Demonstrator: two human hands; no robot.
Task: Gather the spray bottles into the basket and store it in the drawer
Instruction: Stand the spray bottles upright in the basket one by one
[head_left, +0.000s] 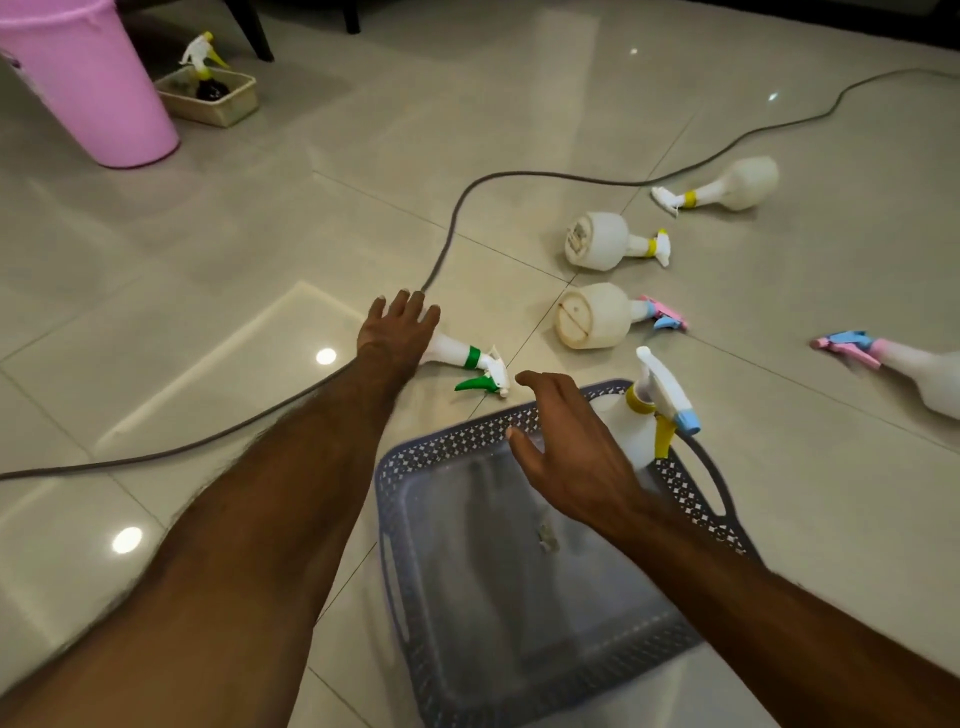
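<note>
the left hand lies over the green-trigger spray bottle on the floor, grip closing on its body; the right hand hovers spread wide over the basket. the bottle lies right beside the grey cable, so a hasty lift could snag it, or it could slip.

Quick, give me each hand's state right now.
Left hand: laid over the body of the green-trigger spray bottle on the floor; a closed grip cannot be told.
Right hand: open, empty, above the basket.

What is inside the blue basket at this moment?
One spray bottle with a yellow collar stands upright in the far right corner of the blue basket. The right hand hovers open above it, covering part of the floor; a small scrap lies there.
</note>
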